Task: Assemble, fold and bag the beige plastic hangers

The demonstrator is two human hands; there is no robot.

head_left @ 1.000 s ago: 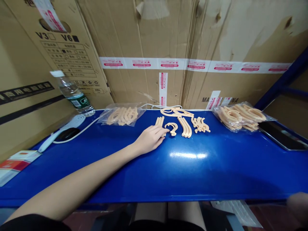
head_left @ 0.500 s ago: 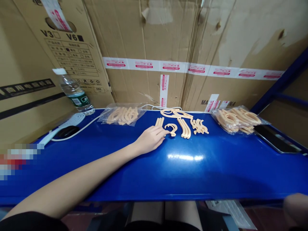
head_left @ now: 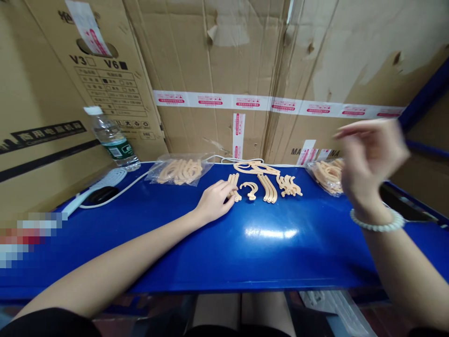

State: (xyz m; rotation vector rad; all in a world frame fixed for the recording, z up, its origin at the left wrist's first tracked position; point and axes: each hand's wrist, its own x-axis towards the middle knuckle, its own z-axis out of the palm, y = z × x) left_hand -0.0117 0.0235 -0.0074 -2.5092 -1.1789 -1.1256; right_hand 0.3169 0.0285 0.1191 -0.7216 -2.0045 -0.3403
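Toward the back edge of the glossy blue desk [head_left: 217, 257], about midway between its left and right ends, slim, straight, pale wood-coloured strips [head_left: 233, 179] lie side by side, their long axis running back to front with a slight slant. The left hand [head_left: 214, 202], palm down, meets them from the left and the near side: its fingers are bent across the strips, touching them, with the far ends showing beyond. Whether those fingers pinch a strip or merely rest there, I cannot tell.

The right hand [head_left: 373, 159], with a bracelet of pale round beads [head_left: 379, 223] at the wrist, hangs in the air over the desk's right end, well apart from the strips, which lie to its left and lower down. Its fingers look curled inward, but blur hides how wide they stand and whether they have hold of anything. The left hand is plainly the nearer.

Just right of the left fingertips lie thin, hook-shaped, pale pieces [head_left: 255, 188]; next come long, gently curved, pale bars [head_left: 268, 189], also laid back to front, then a heap of small, wavy, pale pieces [head_left: 289, 186]. A clear plastic bag of pale curved parts [head_left: 208, 164] sits left of the strips; a second clear plastic bag [head_left: 324, 177], partly hidden behind the right hand, lies near the back edge.
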